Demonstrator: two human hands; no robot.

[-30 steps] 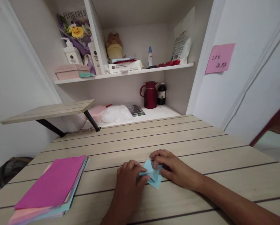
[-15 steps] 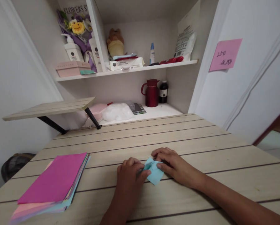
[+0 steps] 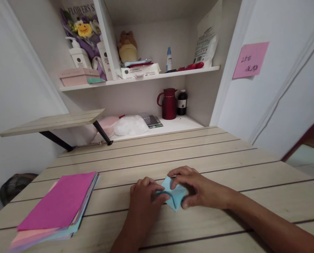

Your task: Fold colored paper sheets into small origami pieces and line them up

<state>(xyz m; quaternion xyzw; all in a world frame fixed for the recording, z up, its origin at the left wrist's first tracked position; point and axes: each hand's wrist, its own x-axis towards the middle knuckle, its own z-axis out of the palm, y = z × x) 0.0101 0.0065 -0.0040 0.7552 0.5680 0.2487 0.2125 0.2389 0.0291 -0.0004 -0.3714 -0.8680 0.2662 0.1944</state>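
A small folded piece of light blue paper (image 3: 175,195) lies on the wood-plank table (image 3: 114,225) between my hands, one corner pointing toward me. At its left corner, the thumb and index finger of my left hand (image 3: 146,195) close on the paper. My right hand (image 3: 199,188) arches over the right side, fingers apart: the index fingertip rests on the upper part and the thumb sits by the lower right edge. Some of the paper's folds are hidden under my fingers.
A stack of coloured paper (image 3: 58,202), magenta on top, lies at the left. Behind it stands a small raised wooden shelf (image 3: 54,121) on black legs. At the back, a white cabinet holds a red jug (image 3: 169,104), a dark bottle (image 3: 182,102) and a white plastic bag (image 3: 132,125).
My right thumb has moved off the paper's face to its lower right edge, and the right fingers have spread. The blue paper now shows flatter and wider. My left hand stays at the left corner.
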